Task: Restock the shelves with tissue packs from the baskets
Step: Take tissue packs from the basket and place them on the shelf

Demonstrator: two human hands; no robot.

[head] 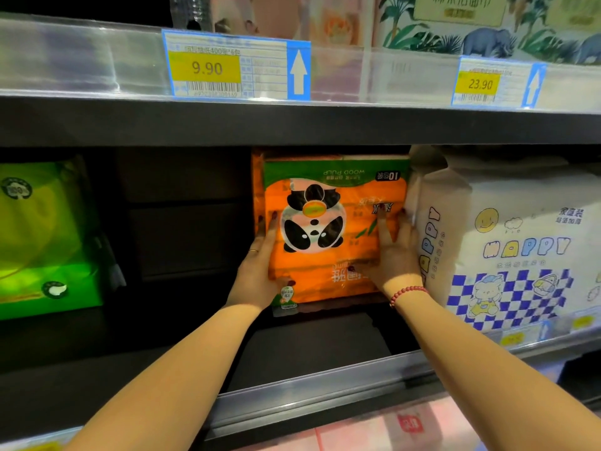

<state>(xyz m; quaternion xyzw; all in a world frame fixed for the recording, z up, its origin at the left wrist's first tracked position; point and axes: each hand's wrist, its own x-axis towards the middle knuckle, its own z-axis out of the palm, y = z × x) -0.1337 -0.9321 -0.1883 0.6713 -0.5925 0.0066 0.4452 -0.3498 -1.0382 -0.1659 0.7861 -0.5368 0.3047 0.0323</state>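
Head camera, looking into the middle shelf [309, 362]. The orange panda tissue pack [335, 229] stands upright deep in the bay with its print upside down, and whether its lower edge rests on the board I cannot tell.

The left hand [260, 262] lies along the pack's left edge with fingers straight and pointing up, thumb on the front near the bottom corner, and a ring [253, 251] on one finger. The right hand [395, 252] is spread flat on the front at the right side, fingers extended. It wears a red bead bracelet [408, 292] at the wrist. Both hands press the pack, neither curled around it.

The pack's right edge sits tight against the white HAPPY tissue pack [507, 242]. A dark gap lies to its left, and the green tissue pack [45, 242] is well apart.

On the rail above are price tags, 9.90 [235, 65] and 23.90 [494, 83].
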